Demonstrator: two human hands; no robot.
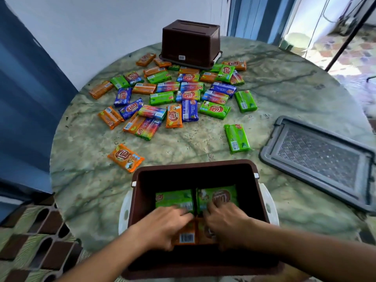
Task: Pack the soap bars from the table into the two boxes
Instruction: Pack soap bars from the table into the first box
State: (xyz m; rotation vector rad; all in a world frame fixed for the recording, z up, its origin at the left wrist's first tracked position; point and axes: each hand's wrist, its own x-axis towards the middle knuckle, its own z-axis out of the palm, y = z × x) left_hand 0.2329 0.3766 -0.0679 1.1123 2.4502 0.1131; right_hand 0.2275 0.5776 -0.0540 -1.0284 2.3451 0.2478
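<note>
**Soap packing: both hands inside the near box**

Worktop (284, 98): round, green marbled surface, carries everything below.

Near box (140, 180): brown, open, at the near edge. Four bars lie flat on its floor: two green bars (175, 197) side by side at the far end, two orange bars (186, 237) side by side at the near end.

Far box (190, 42): brown, upside down at the far edge.

Grey lid (317, 159): flat on the worktop, right of the near box.

Loose soap bars (173, 94): pile of orange, green, blue and multicolour wrappers between the two boxes. One orange bar (126, 157) and one green bar (237, 138) lie apart from the pile, nearer the open box.

Left hand (162, 224): grip released, fingers stretched flat over the left orange bar, tips reaching the left green one.

Right hand (225, 220): same posture, grip released, fingers pressing flat on the right-side bars.
</note>
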